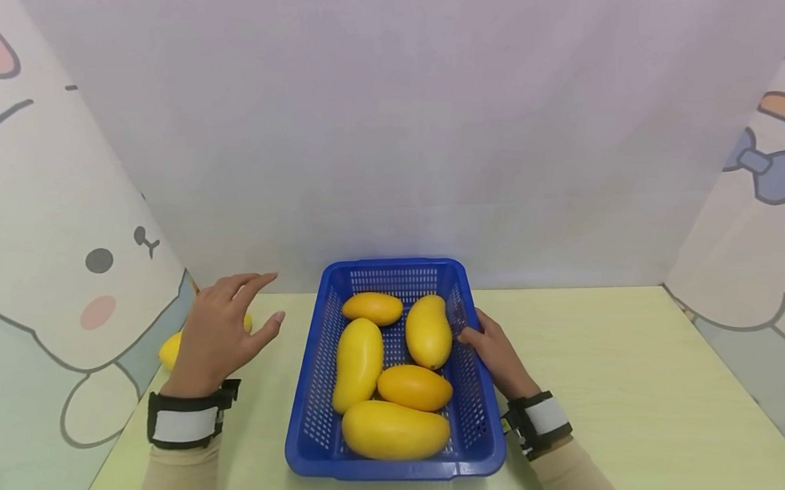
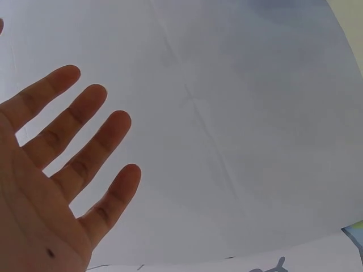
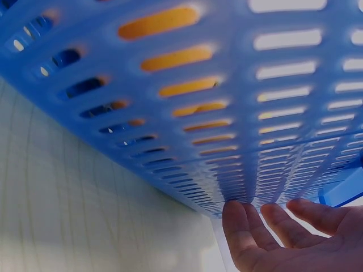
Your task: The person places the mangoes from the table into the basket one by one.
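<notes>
A blue plastic basket with slotted walls holds several yellow mangoes. My right hand grips its right side, thumb over the rim and fingers against the outer wall. The right wrist view shows those fingers touching the slotted wall from outside. To the left of the basket, my left hand is raised with fingers spread, holding nothing. Its bare palm shows in the left wrist view. Behind this hand lies more yellow fruit, mostly hidden by it.
A pale wood-grain table carries everything. A plain whitish wall rises at the back, with cartoon-printed panels on both sides. Black and white straps circle both wrists.
</notes>
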Demonstrator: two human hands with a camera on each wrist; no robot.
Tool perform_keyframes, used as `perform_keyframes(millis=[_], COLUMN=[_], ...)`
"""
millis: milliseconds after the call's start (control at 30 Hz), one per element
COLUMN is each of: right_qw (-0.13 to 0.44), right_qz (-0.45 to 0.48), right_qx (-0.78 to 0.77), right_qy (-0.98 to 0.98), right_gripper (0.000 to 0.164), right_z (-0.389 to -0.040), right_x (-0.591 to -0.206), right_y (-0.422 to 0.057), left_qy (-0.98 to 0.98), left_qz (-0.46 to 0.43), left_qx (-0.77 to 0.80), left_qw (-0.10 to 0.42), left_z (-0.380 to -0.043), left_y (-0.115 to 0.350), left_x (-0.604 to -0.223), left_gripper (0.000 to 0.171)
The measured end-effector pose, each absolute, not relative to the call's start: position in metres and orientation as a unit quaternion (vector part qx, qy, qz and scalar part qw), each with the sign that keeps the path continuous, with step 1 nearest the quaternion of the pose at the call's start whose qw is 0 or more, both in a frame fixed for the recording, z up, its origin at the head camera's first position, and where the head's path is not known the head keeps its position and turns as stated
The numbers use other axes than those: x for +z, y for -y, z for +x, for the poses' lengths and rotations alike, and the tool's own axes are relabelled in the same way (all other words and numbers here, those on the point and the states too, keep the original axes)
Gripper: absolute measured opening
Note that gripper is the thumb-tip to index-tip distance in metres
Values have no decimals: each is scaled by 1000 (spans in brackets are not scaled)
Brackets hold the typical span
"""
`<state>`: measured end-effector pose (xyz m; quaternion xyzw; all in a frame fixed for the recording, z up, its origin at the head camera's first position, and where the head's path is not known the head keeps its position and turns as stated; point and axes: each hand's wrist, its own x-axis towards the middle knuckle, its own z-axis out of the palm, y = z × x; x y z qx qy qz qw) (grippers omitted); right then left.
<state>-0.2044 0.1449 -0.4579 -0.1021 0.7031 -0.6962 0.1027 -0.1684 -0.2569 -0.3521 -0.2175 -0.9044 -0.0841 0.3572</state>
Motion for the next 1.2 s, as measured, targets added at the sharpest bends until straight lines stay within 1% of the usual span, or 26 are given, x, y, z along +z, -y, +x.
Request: perform_keyframes(millis=[233,433,533,767,1033,1200], right_qw=[108,101,99,102,101,105], right_qz=[-104,-97,-96,-100,-94,-96], right_qx=[-700,-705,-705,-699,-702,-707], right_qy=[-698,-696,-696,-701,-699,-693], right_gripper=[56,56,56,56,56,57], right_z=[-204,-204,-204,-205,-205,-206], right_x=[-459,-459,-458,-459,-459,-461], right_y=[-146,-147,-147,-147,-144,-144], left_qy=[911,915,926,954,962,971], left_qz=[-190,-172,-153,-104,-76,-52], left_qx=[-76,-86,-92,-102,-111,-119], left_qw=[359,354,333,263,239,199], left_z=[-178,-187,-191,-194,-196,-195], left_y=[274,288,295,313,327,337], left_x=[-364,-370,-375,-388,-401,-407], left_gripper=[58,57,57,59,63,69])
